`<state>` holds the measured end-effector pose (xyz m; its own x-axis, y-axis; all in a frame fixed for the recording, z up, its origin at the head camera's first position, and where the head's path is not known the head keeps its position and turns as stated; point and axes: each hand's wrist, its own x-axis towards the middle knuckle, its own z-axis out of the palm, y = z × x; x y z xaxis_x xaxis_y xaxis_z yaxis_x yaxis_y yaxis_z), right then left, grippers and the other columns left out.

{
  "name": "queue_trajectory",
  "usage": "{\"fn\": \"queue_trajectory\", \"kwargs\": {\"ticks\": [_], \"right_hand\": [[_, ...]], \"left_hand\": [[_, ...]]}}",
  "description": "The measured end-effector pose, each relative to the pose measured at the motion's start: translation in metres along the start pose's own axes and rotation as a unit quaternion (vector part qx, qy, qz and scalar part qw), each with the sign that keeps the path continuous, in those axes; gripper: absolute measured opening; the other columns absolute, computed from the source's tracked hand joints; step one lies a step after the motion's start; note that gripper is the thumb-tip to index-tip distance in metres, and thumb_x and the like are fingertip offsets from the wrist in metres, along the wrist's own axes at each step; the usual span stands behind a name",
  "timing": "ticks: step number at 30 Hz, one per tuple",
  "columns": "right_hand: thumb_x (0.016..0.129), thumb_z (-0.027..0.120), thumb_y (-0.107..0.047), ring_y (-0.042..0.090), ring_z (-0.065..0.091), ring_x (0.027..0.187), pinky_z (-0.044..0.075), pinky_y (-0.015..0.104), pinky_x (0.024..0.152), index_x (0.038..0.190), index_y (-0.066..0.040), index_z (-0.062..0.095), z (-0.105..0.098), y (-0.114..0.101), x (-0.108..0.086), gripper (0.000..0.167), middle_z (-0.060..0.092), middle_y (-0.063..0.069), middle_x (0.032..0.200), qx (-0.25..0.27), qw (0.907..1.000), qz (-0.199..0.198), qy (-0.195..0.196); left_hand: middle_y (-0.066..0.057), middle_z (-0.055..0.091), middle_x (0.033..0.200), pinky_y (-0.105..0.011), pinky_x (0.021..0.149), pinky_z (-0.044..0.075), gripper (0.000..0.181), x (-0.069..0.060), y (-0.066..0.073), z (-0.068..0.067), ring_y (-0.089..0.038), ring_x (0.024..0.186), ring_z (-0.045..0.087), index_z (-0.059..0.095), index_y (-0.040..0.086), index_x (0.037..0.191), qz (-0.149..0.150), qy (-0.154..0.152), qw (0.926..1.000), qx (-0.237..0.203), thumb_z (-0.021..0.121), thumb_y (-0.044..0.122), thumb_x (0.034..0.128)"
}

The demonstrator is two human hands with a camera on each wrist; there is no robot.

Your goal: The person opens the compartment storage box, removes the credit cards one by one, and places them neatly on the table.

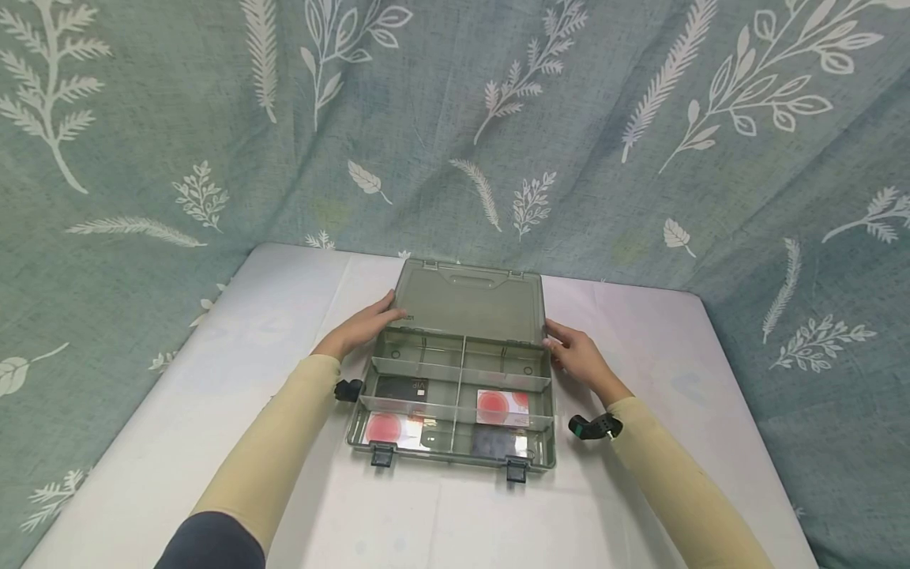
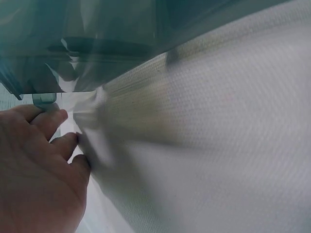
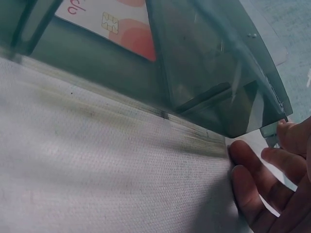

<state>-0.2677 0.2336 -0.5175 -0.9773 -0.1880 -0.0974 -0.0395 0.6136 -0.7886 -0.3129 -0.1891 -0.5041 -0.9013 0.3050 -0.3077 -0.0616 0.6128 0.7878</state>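
A translucent grey-green divided plastic box lies on the table with its hinged lid folded open toward the back. Cards lie in its compartments: a black one marked VIP in the middle left, a red-and-white one in the middle right, another red-and-white card in the front left and a dark card in the front right. My left hand holds the lid's left edge, thumb over its top. At the lid's right edge, near the hinge, my right hand grips it, fingers partly hidden.
Two black latches hang from the box's front edge. The box stands on a white-covered table. A leaf-patterned green-blue curtain closes off the back and sides. Black wrist straps sit beside the box.
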Motion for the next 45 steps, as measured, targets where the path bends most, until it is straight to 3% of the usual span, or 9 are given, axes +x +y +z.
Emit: {"fn": "queue_trajectory", "kwargs": {"ticks": [12, 19, 26, 33, 38, 45], "right_hand": [[0.107, 0.055, -0.019, 0.038, 0.063, 0.122, 0.061, 0.041, 0.089, 0.158, -0.007, 0.036, 0.000, -0.001, 0.001, 0.056, 0.044, 0.016, 0.156, 0.015, 0.9998, 0.008, -0.002], [0.106, 0.057, -0.020, 0.037, 0.066, 0.116, 0.063, 0.039, 0.085, 0.157, -0.006, 0.039, 0.001, -0.001, 0.001, 0.055, 0.048, 0.018, 0.153, 0.018, 0.9998, 0.007, 0.006], [0.105, 0.060, -0.021, 0.035, 0.069, 0.111, 0.063, 0.039, 0.083, 0.152, -0.002, 0.046, -0.004, -0.002, -0.003, 0.052, 0.056, 0.020, 0.144, -0.006, 0.9997, -0.017, 0.017], [0.103, 0.062, -0.016, 0.034, 0.071, 0.106, 0.062, 0.038, 0.080, 0.144, 0.001, 0.055, -0.010, -0.005, -0.009, 0.044, 0.065, 0.021, 0.132, -0.026, 0.9985, -0.039, 0.028], [0.104, 0.061, -0.014, 0.028, 0.073, 0.092, 0.061, 0.034, 0.072, 0.139, 0.001, 0.060, -0.012, -0.007, -0.012, 0.039, 0.068, 0.021, 0.127, -0.020, 0.9988, -0.036, 0.027], [0.104, 0.061, -0.016, 0.030, 0.073, 0.094, 0.063, 0.038, 0.074, 0.136, 0.000, 0.063, -0.013, -0.012, -0.018, 0.035, 0.070, 0.021, 0.122, -0.012, 0.9992, -0.028, 0.024]], "left_hand": [[-0.010, -0.002, 0.171, -0.066, 0.122, 0.007, 0.091, -0.001, 0.001, -0.001, -0.038, 0.156, 0.001, -0.001, 0.017, 0.165, -0.001, 0.000, 1.0000, 0.002, 0.041, 0.066, 0.1006], [-0.011, 0.000, 0.171, -0.067, 0.121, 0.007, 0.083, -0.002, 0.000, -0.001, -0.040, 0.155, 0.002, 0.001, 0.018, 0.165, 0.000, 0.003, 1.0000, -0.002, 0.042, 0.057, 0.1041], [-0.011, 0.003, 0.171, -0.068, 0.121, 0.008, 0.089, -0.006, -0.003, -0.002, -0.040, 0.155, 0.003, 0.004, 0.019, 0.165, 0.003, 0.007, 1.0000, 0.002, 0.040, 0.067, 0.1005], [-0.012, 0.008, 0.170, -0.067, 0.121, 0.009, 0.082, -0.012, -0.005, -0.003, -0.040, 0.155, 0.006, 0.010, 0.016, 0.165, 0.011, 0.013, 0.9998, 0.005, 0.041, 0.061, 0.1032], [-0.015, 0.012, 0.170, -0.069, 0.120, 0.011, 0.078, -0.017, -0.008, -0.003, -0.043, 0.154, 0.008, 0.014, 0.015, 0.165, 0.017, 0.019, 0.9997, 0.004, 0.042, 0.055, 0.1050], [-0.017, 0.017, 0.168, -0.066, 0.121, 0.013, 0.074, -0.029, -0.011, -0.002, -0.043, 0.153, 0.013, 0.019, 0.012, 0.164, 0.031, 0.026, 0.9992, 0.007, 0.044, 0.051, 0.1062]]}}
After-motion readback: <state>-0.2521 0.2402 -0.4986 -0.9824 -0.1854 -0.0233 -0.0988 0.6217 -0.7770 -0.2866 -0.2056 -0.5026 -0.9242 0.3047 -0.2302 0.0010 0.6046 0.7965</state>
